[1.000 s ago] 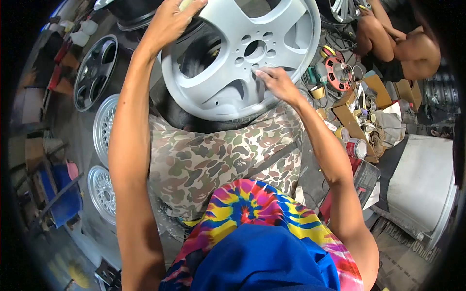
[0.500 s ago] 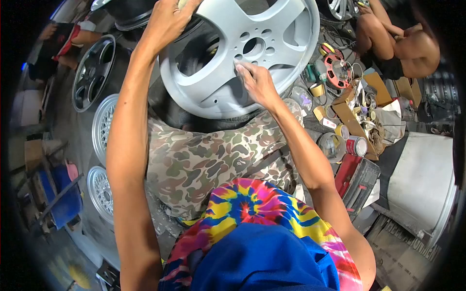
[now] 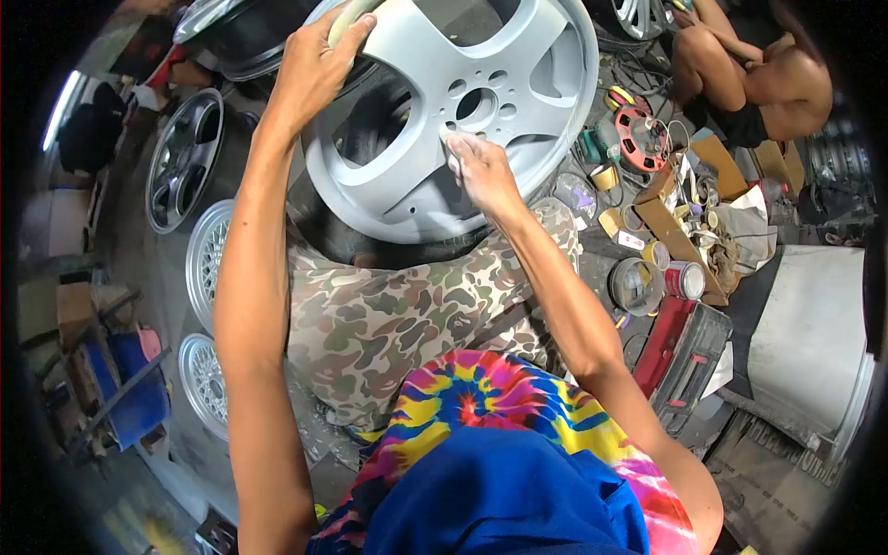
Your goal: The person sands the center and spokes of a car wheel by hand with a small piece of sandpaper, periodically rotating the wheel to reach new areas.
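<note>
A pale grey alloy wheel (image 3: 421, 51) with broad spokes leans in front of my knees, its hub hole and bolt holes facing me. My left hand (image 3: 319, 74) is closed around the upper left part of its rim, thumb on the near side. Against the spoke just below the bolt holes, my right hand (image 3: 483, 176) presses with bunched, dusty fingers. Something small and whitish shows under those fingertips, but its kind is hidden. Camouflage trousers (image 3: 398, 305) cover my legs below the wheel.
Several other wheels stand to the left, including a dark-faced wheel (image 3: 185, 162) and a mesh wheel (image 3: 211, 264). On the right lie a red cable reel (image 3: 641, 139), an open carton (image 3: 673, 227), tins and a red-black toolbox (image 3: 684, 356). Another person (image 3: 740, 83) squats at upper right.
The view has shifted slightly, and the wheel sits a little lower and further left in it. Both hands stay at the wheel; more whitish material shows under my right fingertips.
</note>
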Motion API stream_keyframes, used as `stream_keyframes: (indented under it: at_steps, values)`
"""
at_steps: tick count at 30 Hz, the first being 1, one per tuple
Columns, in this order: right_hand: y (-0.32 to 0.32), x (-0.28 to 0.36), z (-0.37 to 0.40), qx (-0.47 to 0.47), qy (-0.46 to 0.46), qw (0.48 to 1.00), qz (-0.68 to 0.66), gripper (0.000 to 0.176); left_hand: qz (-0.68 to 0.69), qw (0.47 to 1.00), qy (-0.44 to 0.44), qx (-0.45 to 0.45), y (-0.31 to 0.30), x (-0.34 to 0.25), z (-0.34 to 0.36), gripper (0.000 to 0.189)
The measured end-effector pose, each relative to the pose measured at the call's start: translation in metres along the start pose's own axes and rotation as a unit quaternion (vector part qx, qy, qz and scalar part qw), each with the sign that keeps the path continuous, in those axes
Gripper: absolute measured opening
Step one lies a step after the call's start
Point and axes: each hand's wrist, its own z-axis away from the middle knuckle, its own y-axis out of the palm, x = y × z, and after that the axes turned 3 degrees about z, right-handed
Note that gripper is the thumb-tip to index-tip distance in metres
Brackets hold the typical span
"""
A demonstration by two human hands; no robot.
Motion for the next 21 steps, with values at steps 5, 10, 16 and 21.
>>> stream_keyframes:
  at_steps: [5,10,16,21]
  values:
    - [0.003,0.002,-0.010,-0.010,0.059,0.995,-0.079,0.025,-0.021,0.998,-0.062,0.026,0.001,0.003,-0.002,0.038]
    - [-0.003,0.010,-0.002,-0.010,0.154,0.931,-0.331,0.023,-0.004,1.000,-0.025,0.018,0.001,0.005,0.002,0.038]
    - [-0.008,0.011,-0.008,0.014,0.048,0.999,0.012,0.028,-0.019,0.997,-0.065,0.031,-0.001,0.006,-0.001,0.038]
    - [-0.008,0.016,-0.009,0.032,-0.036,0.992,0.120,0.029,-0.022,0.993,-0.109,0.040,-0.001,0.004,0.000,0.037]
